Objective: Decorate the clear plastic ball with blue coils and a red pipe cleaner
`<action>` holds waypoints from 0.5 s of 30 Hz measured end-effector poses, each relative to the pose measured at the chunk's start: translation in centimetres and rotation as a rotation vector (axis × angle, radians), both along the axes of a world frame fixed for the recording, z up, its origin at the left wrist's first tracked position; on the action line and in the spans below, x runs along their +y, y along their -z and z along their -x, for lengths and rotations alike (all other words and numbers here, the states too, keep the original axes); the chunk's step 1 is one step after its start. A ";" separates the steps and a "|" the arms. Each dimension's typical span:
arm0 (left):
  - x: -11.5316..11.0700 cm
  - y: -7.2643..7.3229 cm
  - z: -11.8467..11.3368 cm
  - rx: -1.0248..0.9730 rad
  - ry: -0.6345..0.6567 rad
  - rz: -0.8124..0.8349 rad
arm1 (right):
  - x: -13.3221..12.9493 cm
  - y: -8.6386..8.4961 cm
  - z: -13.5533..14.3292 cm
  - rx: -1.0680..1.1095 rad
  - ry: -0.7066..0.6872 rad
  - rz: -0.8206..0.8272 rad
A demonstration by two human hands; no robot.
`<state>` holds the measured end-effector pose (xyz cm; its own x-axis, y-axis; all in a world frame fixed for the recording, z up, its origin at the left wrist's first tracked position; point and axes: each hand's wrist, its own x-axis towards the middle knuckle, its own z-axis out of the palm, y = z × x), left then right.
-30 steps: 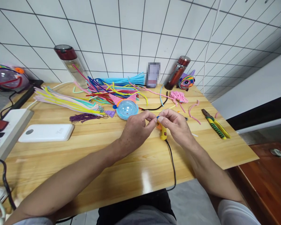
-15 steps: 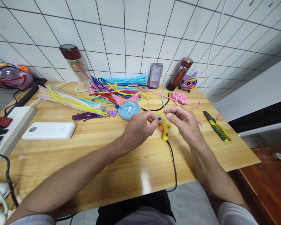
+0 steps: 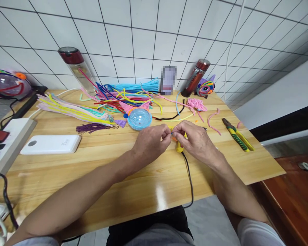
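Note:
My left hand [image 3: 152,141] is closed in a pinch on a short blue pipe cleaner [image 3: 171,133], most of which the fingers hide. Thumb and forefinger of my right hand [image 3: 193,140] pinch at the same piece, so both sets of fingertips nearly meet. Beneath them a yellow glue gun [image 3: 180,147] lies on the table, partly covered by my hands, its black cord running toward me. Just beyond my left hand sits a clear bowl-shaped piece [image 3: 140,119] wound with blue, with pink pointed ears [image 3: 127,107] and a dark blue knob [image 3: 125,116] at its edge.
Bundled pipe cleaners [image 3: 74,109] spread across the back left, near a purple tassel [image 3: 92,127]. Pliers [image 3: 237,135] lie at right. Against the wall stand a glass bottle [image 3: 79,70], a blurred phone-like object [image 3: 168,80] and a red flask [image 3: 196,78]. A white power bank [image 3: 51,144] rests left.
My right hand has moved left to meet my left hand, and its fingers have closed on the blue pipe cleaner. The view has shifted slightly.

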<state>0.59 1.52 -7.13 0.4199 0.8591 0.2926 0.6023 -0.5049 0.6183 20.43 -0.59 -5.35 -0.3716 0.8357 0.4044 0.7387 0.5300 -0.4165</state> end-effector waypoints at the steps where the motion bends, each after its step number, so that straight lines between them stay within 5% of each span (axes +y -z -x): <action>1: 0.0 -0.1 0.0 -0.023 -0.002 0.010 | 0.0 0.0 0.0 0.038 0.006 0.016; 15: -0.4 -1.4 0.0 -0.393 -0.032 0.140 | 0.4 1.2 2.4 0.945 0.129 0.447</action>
